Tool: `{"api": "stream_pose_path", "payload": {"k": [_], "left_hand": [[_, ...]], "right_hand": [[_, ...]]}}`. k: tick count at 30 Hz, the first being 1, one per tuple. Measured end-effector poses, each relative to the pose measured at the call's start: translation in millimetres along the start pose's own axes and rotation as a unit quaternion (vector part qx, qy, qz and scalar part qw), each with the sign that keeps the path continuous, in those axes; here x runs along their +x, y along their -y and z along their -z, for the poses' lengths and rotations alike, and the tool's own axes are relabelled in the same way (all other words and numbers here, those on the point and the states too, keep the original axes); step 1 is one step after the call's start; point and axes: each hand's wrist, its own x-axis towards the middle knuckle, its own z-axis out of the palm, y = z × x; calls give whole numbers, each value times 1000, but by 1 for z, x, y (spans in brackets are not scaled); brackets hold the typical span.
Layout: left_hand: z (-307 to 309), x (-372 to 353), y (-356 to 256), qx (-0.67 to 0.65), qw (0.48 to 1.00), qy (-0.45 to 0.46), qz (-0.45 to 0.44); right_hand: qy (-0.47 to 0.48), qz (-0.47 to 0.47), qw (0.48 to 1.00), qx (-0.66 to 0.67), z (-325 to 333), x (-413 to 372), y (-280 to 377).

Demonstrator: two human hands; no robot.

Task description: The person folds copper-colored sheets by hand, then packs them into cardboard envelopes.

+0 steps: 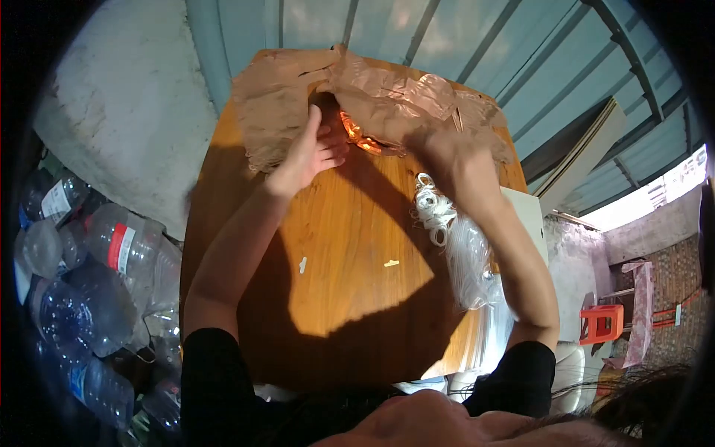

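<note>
Facing crumpled copper-brown film across the wooden table

We have the copper-brown film [387, 97] spread along the far end of the wooden table [350, 298], a glossy orange patch [361, 139] showing at its near edge. Our left hand [304, 158] is open beside that patch, thumb up, fingers loosely parted and holding nothing we can see. Our right hand [460, 160] is at the film's near edge, but it is blurred, so we cannot tell how far it is closed or whether it grips anything. Near it lie looped white cords [430, 203] and clear plastic strips [468, 264].
</note>
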Motion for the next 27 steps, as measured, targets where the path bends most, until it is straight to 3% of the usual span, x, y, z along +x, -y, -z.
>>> {"api": "stream_pose_path", "payload": {"k": [2,4,6,8,10,12,13,14,15,16,17,18,20,22,23,25,27], "left_hand": [[17,-4,-11,-57,989,135,33],[-7,-53,-31,-26,995,88,-27],[18,-56,-27,-62,992,108,-11],[50,-54,-11,127,990,63,-28],[60,-74,-12,179,983,32,24],[55,-113,-9,248,967,-58,2],[71,-116,3,242,967,-69,-39],[85,-121,20,244,967,-69,-31],[97,-126,38,420,875,-56,-235],[93,-140,43,562,710,-37,-424],[90,-154,49,563,710,-37,-421],[64,-179,44,620,617,98,-474],[51,-207,52,654,505,233,-514],[55,-218,65,757,504,178,-376],[56,-218,63,755,503,184,-378],[58,-219,50,818,488,124,-279],[80,-211,48,807,504,108,-289]], "right_hand": [[-29,72,995,67,16,-27,45],[-21,123,989,77,19,-55,88],[9,131,985,113,24,-80,124],[16,132,975,177,18,-102,156],[29,101,939,327,9,-119,176],[47,76,938,334,-6,-141,176],[88,38,974,204,-13,-149,176],[278,-99,945,140,-15,-158,174],[178,-102,967,153,-17,-159,172],[74,-103,979,162,-22,-159,168],[75,-104,978,164,-26,-163,168],[106,-104,970,192,-31,-167,169],[137,-108,960,218,-36,-168,167],[142,-41,960,239,-45,-156,158],[126,-24,961,245,-54,-152,152],[107,-29,973,205,-56,-141,141],[79,-46,981,172,-53,-136,138]]}}
